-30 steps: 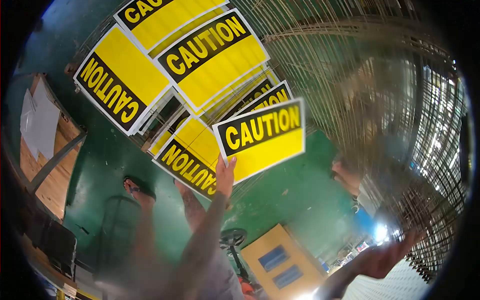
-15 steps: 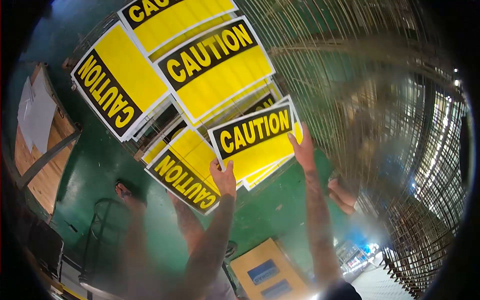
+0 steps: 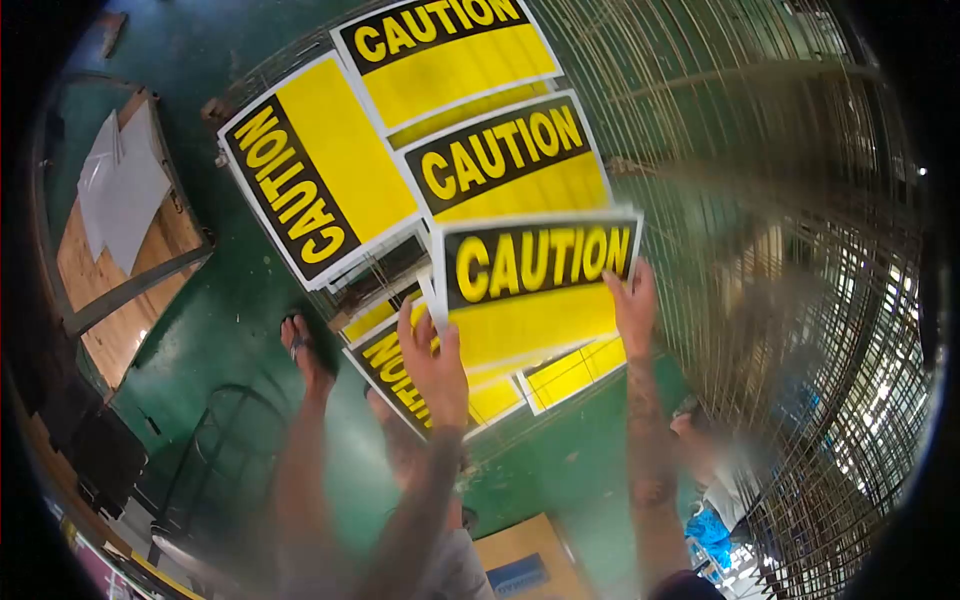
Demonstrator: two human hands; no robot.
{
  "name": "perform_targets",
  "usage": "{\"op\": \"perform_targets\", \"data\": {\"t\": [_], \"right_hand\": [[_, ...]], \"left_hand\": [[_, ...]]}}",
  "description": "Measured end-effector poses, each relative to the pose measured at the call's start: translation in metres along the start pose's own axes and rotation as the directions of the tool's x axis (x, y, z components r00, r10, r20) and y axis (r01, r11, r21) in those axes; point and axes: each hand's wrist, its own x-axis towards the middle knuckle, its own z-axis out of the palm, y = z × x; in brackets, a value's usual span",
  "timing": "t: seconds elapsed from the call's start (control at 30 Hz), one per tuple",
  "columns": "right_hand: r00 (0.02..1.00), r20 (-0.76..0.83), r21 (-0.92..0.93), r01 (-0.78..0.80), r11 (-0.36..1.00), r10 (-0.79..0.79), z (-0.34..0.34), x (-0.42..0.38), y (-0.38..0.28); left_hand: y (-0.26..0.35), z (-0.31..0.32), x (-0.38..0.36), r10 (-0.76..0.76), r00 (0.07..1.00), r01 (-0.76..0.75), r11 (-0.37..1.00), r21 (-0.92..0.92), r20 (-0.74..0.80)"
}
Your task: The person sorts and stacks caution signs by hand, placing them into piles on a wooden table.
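Observation:
A yellow-and-black caution sign (image 3: 535,325) with a white border is raised and slightly blurred over other signs. My right hand (image 3: 635,312) pinches its right edge, thumb on the front. At the lower left corner, my left hand (image 3: 436,372) has its thumb against the sign and its fingers partly spread past the edge. Behind that corner shows the edge of another white-bordered sheet. Beneath lies a partly hidden caution sign (image 3: 392,375), turned sideways. Farther back are a caution sign (image 3: 520,160), another caution sign (image 3: 450,80) and a sideways caution sign (image 3: 350,150).
A wire rack (image 3: 720,130) with many thin rods stands on the right. White sheets (image 3: 135,190) lie on a wooden board (image 3: 90,260) at the left. Below are the green floor (image 3: 250,290), a sandaled foot (image 3: 298,345) and a cardboard box (image 3: 540,545).
The held sign has been raised and moved up over the stack, covering more of the sign behind it. My left fingers have spread farther apart. The whole view has shifted.

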Motion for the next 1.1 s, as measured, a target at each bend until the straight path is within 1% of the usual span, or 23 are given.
{"op": "perform_targets", "data": {"t": [0.03, 0.07, 0.1, 0.13, 0.17, 0.2, 0.23, 0.3, 0.33, 0.43, 0.5, 0.57, 0.63, 0.67, 0.7, 0.77, 0.8, 0.87, 0.9, 0.97, 1.03, 1.07, 1.1], "right_hand": [[0.994, -0.001, -0.026, 0.105, 0.994, -0.105, 0.015, 0.024, -0.016], [0.987, -0.006, -0.137, 0.161, 0.977, -0.164, 0.03, 0.051, -0.036], [0.975, -0.006, -0.244, 0.213, 0.946, -0.221, 0.047, 0.077, -0.052], [0.972, 0.033, -0.264, 0.232, 0.936, -0.232, 0.064, 0.104, -0.058], [0.968, 0.071, -0.282, 0.252, 0.925, -0.242, 0.076, 0.132, -0.062], [0.963, 0.106, -0.303, 0.27, 0.914, -0.25, 0.083, 0.149, -0.064], [0.973, 0.101, -0.398, 0.23, 0.888, -0.206, 0.088, 0.157, -0.062], [0.99, 0.079, -0.582, 0.143, 0.801, -0.119, 0.1, 0.167, -0.068], [0.989, 0.086, -0.577, 0.146, 0.803, -0.118, 0.1, 0.163, -0.072], [0.983, 0.114, -0.49, 0.18, 0.853, -0.142, 0.094, 0.145, -0.079], [0.997, 0.076, -0.351, 0.05, 0.935, -0.025, 0.091, 0.128, -0.084], [0.997, 0.064, -0.191, 0.057, 0.98, -0.046, 0.091, 0.102, -0.094], [0.987, 0.152, -0.004, -0.058, 0.998, 0.058, 0.095, 0.078, -0.096], [0.965, 0.234, -0.008, -0.12, 0.993, 0.118, 0.098, 0.067, -0.112], [0.983, 0.172, -0.164, -0.027, 0.986, 0.056, 0.113, 0.055, -0.14], [0.964, 0.243, -0.227, 0.162, 0.96, -0.105, 0.156, 0.058, -0.21], [0.917, 0.362, -0.197, 0.252, 0.947, -0.168, 0.181, 0.071, -0.249], [0.76, 0.548, -0.14, 0.494, 0.858, -0.348, 0.241, 0.099, -0.316], [0.647, 0.614, -0.11, 0.636, 0.764, -0.451, 0.275, 0.111, -0.341], [0.443, 0.674, 0.009, 0.796, 0.605, -0.592, 0.349, 0.127, -0.372], [0.331, 0.699, -0.002, 0.887, 0.462, -0.634, 0.415, 0.138, -0.373], [0.351, 0.722, -0.059, 0.89, 0.452, -0.597, 0.436, 0.137, -0.37], [0.369, 0.741, -0.114, 0.892, 0.436, -0.561, 0.453, 0.137, -0.37]], "left_hand": [[-0.008, -0.001, 0.032, 0.11, 0.992, -0.118, 0.98, 0.163, 0.058], [0.009, 0.014, 0.053, 0.106, 0.994, -0.108, 0.974, 0.196, 0.025], [-0.002, 0.018, 0.084, 0.07, 0.995, -0.083, 0.979, 0.188, 0.076], [-0.009, 0.03, 0.106, 0.053, 0.999, -0.048, 0.933, 0.356, -0.004], [-0.025, 0.038, 0.128, 0.129, 0.99, -0.139, 0.893, 0.428, 0.052], [-0.012, 0.05, 0.13, 0.096, 0.993, -0.115, 0.868, 0.482, 0.065], [-0.001, 0.063, 0.128, 0.057, 0.995, -0.089, 0.84, 0.536, 0.077], [-0.003, 0.074, 0.129, 0.14, 0.987, -0.158, 0.788, 0.596, 0.076], [0.002, 0.073, 0.122, 0.115, 0.991, -0.136, 0.784, 0.606, 0.074], [0.014, 0.065, 0.095, 0.104, 0.994, -0.104, 0.912, 0.396, 0.021], [0.034, 0.053, 0.073, 0.103, 0.994, -0.106, 0.958, 0.265, 0.028], [0.051, 0.03, 0.057, 0.026, 1.0, -0.021, 0.902, 0.43, -0.005], [0.044, -0.011, 0.065, -0.003, 0.998, 0.031, 0.907, 0.42, -0.066], [0.074, -0.028, 0.074, -0.132, 0.986, 0.164, 0.903, 0.398, -0.107], [0.104, -0.042, 0.08, -0.261, 0.954, 0.298, 0.881, 0.367, -0.146], [0.083, -0.065, 0.083, -0.275, 0.931, 0.282, 0.959, -0.005, -0.238], [0.082, -0.066, 0.084, -0.339, 0.899, 0.309, 0.94, -0.147, -0.276], [0.053, -0.074, 0.087, -0.535, 0.789, 0.407, 0.824, -0.394, -0.302], [0.027, -0.069, 0.096, -0.559, 0.785, 0.389, 0.779, -0.491, -0.266], [-0.012, -0.055, 0.107, -0.603, 0.777, 0.355, 0.657, -0.665, -0.181], [-0.001, -0.039, 0.137, -0.635, 0.755, 0.305, 0.558, -0.771, -0.161], [0.007, -0.033, 0.152, -0.65, 0.745, 0.277, 0.504, -0.818, -0.148], [0.013, -0.032, 0.162, -0.653, 0.741, 0.294, 0.526, -0.798, -0.157]]}}
